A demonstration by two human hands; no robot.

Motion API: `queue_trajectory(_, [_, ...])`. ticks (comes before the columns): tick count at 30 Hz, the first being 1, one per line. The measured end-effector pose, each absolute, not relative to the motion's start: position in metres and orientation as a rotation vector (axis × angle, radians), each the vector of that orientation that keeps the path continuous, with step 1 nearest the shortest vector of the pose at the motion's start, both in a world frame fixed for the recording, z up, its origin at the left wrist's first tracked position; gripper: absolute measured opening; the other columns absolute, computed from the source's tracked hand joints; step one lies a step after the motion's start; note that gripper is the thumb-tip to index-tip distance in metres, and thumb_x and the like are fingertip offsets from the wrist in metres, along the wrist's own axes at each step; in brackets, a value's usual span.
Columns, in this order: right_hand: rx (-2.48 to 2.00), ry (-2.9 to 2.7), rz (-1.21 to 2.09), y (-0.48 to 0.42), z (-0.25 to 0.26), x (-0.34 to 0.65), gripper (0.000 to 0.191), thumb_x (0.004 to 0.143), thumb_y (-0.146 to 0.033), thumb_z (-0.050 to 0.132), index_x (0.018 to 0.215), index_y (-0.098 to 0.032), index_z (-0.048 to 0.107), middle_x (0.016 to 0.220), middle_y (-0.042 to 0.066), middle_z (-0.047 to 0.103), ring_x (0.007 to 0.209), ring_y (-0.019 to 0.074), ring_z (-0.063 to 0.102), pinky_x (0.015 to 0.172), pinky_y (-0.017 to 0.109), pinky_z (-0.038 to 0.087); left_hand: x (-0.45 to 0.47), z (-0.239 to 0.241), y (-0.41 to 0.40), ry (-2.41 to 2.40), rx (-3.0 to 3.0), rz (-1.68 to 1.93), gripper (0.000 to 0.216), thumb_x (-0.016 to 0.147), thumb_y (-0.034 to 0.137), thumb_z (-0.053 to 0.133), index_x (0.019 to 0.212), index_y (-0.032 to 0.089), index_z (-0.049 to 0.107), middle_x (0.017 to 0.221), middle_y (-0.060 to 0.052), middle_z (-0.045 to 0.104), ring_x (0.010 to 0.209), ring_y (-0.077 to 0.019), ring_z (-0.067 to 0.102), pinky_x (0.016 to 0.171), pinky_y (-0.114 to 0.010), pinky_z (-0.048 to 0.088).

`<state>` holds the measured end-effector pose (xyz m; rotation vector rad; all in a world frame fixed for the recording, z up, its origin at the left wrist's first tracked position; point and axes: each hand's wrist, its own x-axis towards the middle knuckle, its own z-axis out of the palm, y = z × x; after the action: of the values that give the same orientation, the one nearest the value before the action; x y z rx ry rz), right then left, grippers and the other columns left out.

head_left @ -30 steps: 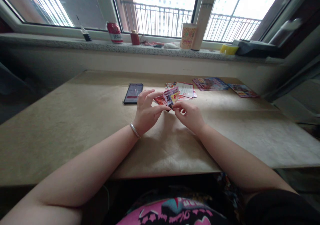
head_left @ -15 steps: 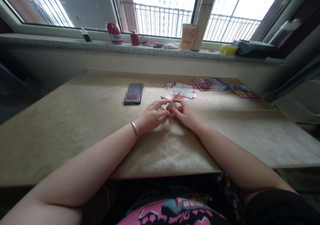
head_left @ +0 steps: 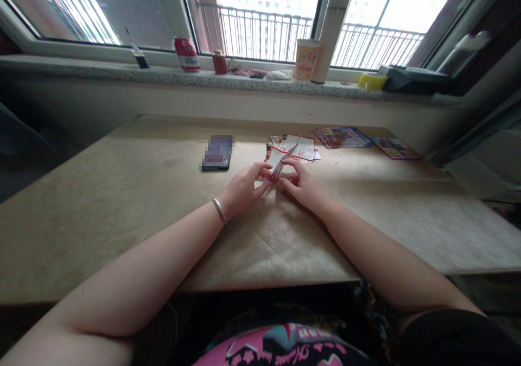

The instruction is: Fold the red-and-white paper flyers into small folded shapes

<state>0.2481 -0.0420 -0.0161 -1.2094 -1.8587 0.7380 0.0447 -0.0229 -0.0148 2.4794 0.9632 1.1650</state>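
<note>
Printed paper cards are between my hands in the middle of the table. My left hand (head_left: 250, 184) is closed on a white card with an orange-red edge (head_left: 277, 156), its thumb and fingers pinching the near side. My right hand (head_left: 303, 185) pinches a thin card (head_left: 290, 152) that stands tilted on edge, leaning up and to the right. How many cards are in the hands I cannot tell. Just beyond my fingers lies a loose pile of white and red printed cards (head_left: 303, 146) on the table.
A dark phone-like object (head_left: 217, 153), partly pixelated, lies left of the cards. Colourful cards (head_left: 344, 137) and another such stack (head_left: 395, 147) lie at the back right of the tan table (head_left: 122, 192). A can (head_left: 187, 55) and a patterned cup (head_left: 306, 59) stand on the sill.
The cards in my hands have opened apart. A white face now shows above my left fingers, and the right card tilts further up. Both arms stay nearly in place.
</note>
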Motion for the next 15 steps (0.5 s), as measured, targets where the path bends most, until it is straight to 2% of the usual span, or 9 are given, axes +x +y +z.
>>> queue_trajectory(2, [-1.221,-1.910,0.664,-0.0444,-0.0124,0.2488,0.050,0.086,-0.023,0.055,0.134,-0.029,0.042,0.093,-0.001,0.073,0.067,0.0122,0.064,0.068,0.027,0.050,0.0445,-0.0132,-0.0238,0.967,2.483,1.114,0.034,0.086,0.023,0.059,0.117,0.020,0.047,0.097,-0.002,0.072,0.094,-0.0161,0.067,0.089,-0.033,0.051])
queue_trajectory(5, [-1.288,-1.979,0.510,-0.0463,-0.0084,0.2502,0.052,0.085,-0.017,0.053,0.134,-0.031,0.046,0.094,-0.001,0.072,0.065,0.0118,0.062,0.066,0.025,0.049,0.0445,-0.0104,-0.0243,0.927,2.559,1.089,0.037,0.086,0.025,0.061,0.120,0.021,0.047,0.093,0.000,0.074,0.095,-0.0175,0.067,0.096,-0.038,0.046])
queue_trajectory(10, [-1.330,-2.072,0.398,-0.0424,-0.0117,0.2524,0.031,0.084,-0.015,0.052,0.111,-0.025,0.063,0.092,0.001,0.071,0.070,0.0136,0.063,0.069,0.026,0.049,0.0440,-0.0069,-0.0249,1.016,2.635,1.072,0.036,0.085,0.027,0.061,0.118,0.020,0.050,0.094,0.001,0.075,0.100,-0.0184,0.066,0.105,-0.042,0.035])
queue_trajectory(15, [-1.321,-2.108,0.443,-0.0372,-0.0172,0.2552,0.022,0.082,-0.016,0.053,0.099,-0.022,0.066,0.082,0.001,0.070,0.069,0.0132,0.061,0.067,0.025,0.046,0.0431,-0.0046,-0.0260,1.175,2.652,0.974,0.029,0.086,0.026,0.054,0.115,0.020,0.056,0.103,-0.002,0.073,0.100,-0.0184,0.064,0.107,-0.042,0.032])
